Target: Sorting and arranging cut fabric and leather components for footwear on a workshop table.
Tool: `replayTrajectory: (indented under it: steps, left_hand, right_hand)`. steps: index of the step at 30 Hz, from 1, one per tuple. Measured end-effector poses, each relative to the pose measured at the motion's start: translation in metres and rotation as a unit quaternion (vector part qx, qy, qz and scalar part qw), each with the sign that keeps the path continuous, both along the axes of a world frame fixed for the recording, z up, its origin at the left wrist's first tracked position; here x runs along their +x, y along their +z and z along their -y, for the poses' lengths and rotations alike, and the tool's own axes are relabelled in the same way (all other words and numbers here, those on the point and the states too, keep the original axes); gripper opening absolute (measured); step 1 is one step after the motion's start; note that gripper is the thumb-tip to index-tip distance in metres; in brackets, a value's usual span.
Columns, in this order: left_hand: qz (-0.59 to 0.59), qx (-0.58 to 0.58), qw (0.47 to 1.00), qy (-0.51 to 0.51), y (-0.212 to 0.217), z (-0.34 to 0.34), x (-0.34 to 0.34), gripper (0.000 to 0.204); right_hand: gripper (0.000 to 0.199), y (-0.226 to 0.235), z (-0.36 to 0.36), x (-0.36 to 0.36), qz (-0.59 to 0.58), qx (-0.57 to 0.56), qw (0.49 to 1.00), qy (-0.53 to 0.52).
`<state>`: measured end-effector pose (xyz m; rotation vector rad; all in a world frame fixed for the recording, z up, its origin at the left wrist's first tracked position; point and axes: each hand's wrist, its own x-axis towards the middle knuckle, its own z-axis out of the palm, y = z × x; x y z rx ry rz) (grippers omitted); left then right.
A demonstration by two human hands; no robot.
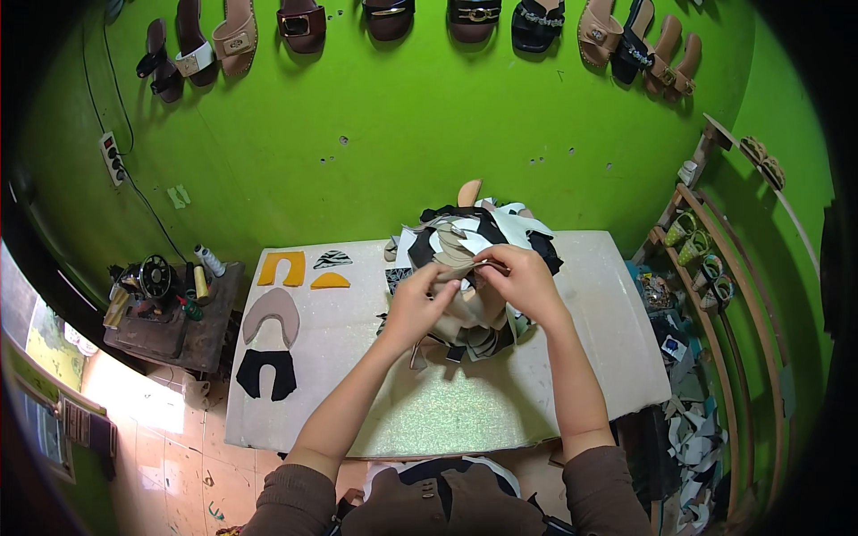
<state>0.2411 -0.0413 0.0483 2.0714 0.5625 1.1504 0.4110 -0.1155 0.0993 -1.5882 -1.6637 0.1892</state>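
Note:
A heap of leather scraps [527,234] in black, white, grey and beige sits at the middle of the pale table. Over it, my left hand [418,302] and my right hand [525,280] are closed on a greyish-beige scrap [458,261], fingertips close together. Part of this scrap is hidden by my fingers. Left of the heap lie cut pieces: a yellow U-shaped piece [270,270], a zebra-striped half-moon [334,259], a yellow half-moon [331,281], a taupe arch [272,313] and a black U-shaped piece [254,373].
A sewing machine [152,284] with thread cones [210,261] stands on a small table at the left. Sandals [389,20] hang on the green wall. At the right are a wooden rack [728,357] with footwear and more scraps [697,447] piled low beside the table.

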Motion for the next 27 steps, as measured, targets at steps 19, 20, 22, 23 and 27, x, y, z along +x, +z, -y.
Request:
replayTrajectory:
  steps: [19, 20, 22, 23, 27]
  left_hand:
    - [-0.014, -0.177, 0.984, 0.016, -0.027, 0.009, -0.031, 0.045]
    - [-0.040, -0.200, 0.979, 0.005, -0.026, 0.008, -0.034, 0.042]
    - [0.001, -0.244, 0.970, -0.015, -0.023, 0.012, -0.037, 0.039]
    - [0.040, -0.287, 0.956, -0.046, -0.019, 0.014, -0.039, 0.039]
    - [0.124, -0.386, 0.907, -0.115, -0.020, 0.010, -0.057, 0.040]
  right_hand:
    - [0.028, -0.050, -0.018, -0.029, -0.151, -0.045, 0.966, 0.204]
    - [0.028, -0.051, -0.016, -0.030, -0.153, -0.048, 0.965, 0.206]
    - [0.030, -0.055, -0.012, -0.033, -0.015, -0.016, 0.989, 0.145]
    - [0.031, -0.058, -0.013, -0.037, -0.047, 0.003, 0.990, 0.136]
    - [0.026, -0.061, -0.016, -0.058, -0.146, 0.006, 0.978, 0.147]
